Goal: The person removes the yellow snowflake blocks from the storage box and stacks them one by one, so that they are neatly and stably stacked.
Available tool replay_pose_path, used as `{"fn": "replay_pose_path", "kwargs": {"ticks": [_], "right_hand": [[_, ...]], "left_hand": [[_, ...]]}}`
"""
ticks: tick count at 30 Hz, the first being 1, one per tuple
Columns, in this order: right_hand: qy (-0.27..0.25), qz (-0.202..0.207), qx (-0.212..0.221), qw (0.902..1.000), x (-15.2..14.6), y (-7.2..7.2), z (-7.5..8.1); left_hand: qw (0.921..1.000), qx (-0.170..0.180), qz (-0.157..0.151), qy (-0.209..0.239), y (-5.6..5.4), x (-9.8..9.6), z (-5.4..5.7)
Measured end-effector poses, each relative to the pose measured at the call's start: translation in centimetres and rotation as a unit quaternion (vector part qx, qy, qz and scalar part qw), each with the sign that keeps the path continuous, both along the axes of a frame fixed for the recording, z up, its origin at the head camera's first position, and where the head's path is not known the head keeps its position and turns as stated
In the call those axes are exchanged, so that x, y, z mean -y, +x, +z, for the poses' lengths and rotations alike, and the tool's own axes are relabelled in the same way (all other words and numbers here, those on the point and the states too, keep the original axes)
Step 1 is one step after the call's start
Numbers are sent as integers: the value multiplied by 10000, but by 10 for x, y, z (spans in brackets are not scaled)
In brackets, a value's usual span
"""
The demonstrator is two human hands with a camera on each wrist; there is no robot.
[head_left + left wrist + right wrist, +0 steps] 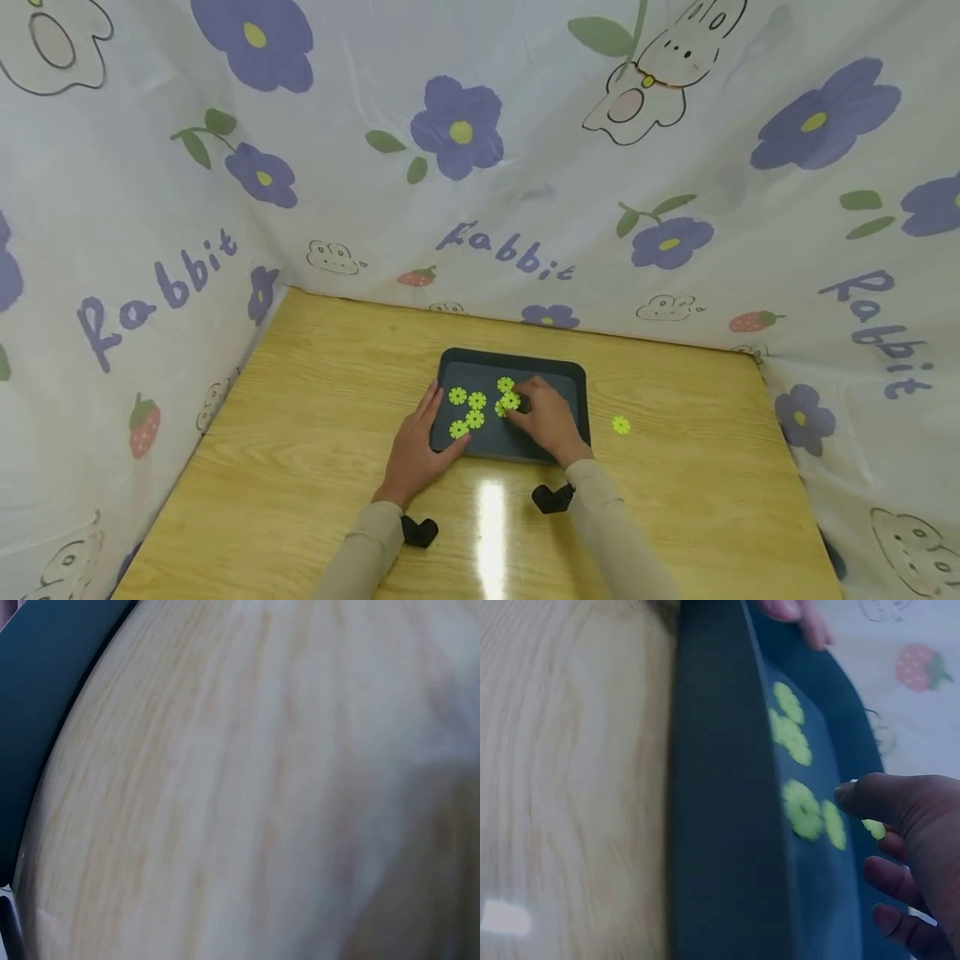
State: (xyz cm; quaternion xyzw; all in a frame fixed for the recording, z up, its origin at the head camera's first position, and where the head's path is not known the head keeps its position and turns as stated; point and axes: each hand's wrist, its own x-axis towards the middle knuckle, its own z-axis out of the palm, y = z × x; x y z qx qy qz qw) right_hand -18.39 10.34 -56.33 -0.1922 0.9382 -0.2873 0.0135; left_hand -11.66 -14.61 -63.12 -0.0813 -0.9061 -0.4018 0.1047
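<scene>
A dark rectangular tray (528,442) lies on the wooden table, with several yellow-green snowflake discs (476,401) inside it. My right hand (551,421) reaches over the tray's right part. In the right wrist view, its thumb and index finger pinch a snowflake disc (874,828), partly hidden by the thumb. Other discs (802,810) lie on the tray floor close to those fingertips. My left hand (416,446) rests at the tray's left side, fingers straight along the edge and thumb over the near rim. The left wrist view shows only the tray's wall (52,690) and blurred table.
One loose snowflake disc (620,425) lies on the table right of the tray. A printed cloth (517,208) surrounds the table (300,467) at the back and sides. Black wrist devices (553,499) sit beneath both forearms.
</scene>
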Motion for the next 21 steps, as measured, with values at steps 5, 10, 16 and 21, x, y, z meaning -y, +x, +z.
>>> {"fn": "replay_pose_path", "kwargs": {"ticks": [5, 10, 16, 21], "right_hand": [[-118, -183, -202, 9996, -27, 6, 15], [-274, -404, -381, 9981, -64, 15, 25], [-390, -918, -288, 9946, -113, 22, 28], [-325, -1343, -109, 9904, -147, 29, 21]], "left_hand": [[10000, 42, 1, -32, -2, 2, -1], [9999, 143, -16, -5, -3, 2, -4], [9998, 178, -27, 57, -3, 1, -5], [9999, 128, -54, 49, -3, 0, -4]]}}
